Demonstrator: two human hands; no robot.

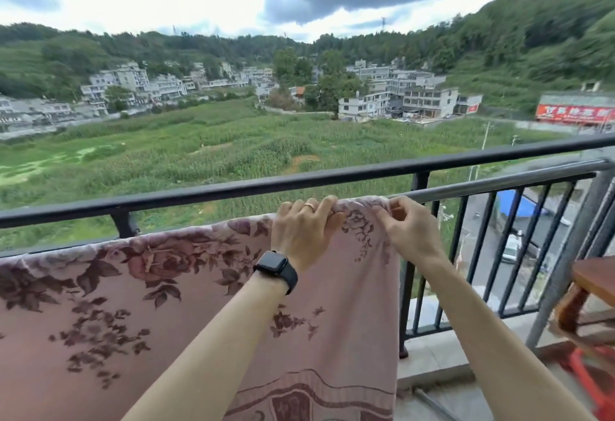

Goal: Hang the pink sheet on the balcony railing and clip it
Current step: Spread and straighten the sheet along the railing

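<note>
The pink sheet (186, 304), printed with dark roses, hangs over a silver rail (492, 184) just inside the black balcony railing (233, 187). It covers the rail from the left edge of the view to about the middle. My left hand (304, 231), with a ring and a black watch, grips the sheet's top edge over the rail. My right hand (407, 226) pinches the sheet's top right corner at the rail. No clip shows in either hand.
Black vertical bars (499, 254) run below the railing at right. A grey post (565, 261) stands at the far right, with a wooden stool (592, 290) and something red (595, 384) on the floor beside it. Beyond lie green fields, houses and a street far below.
</note>
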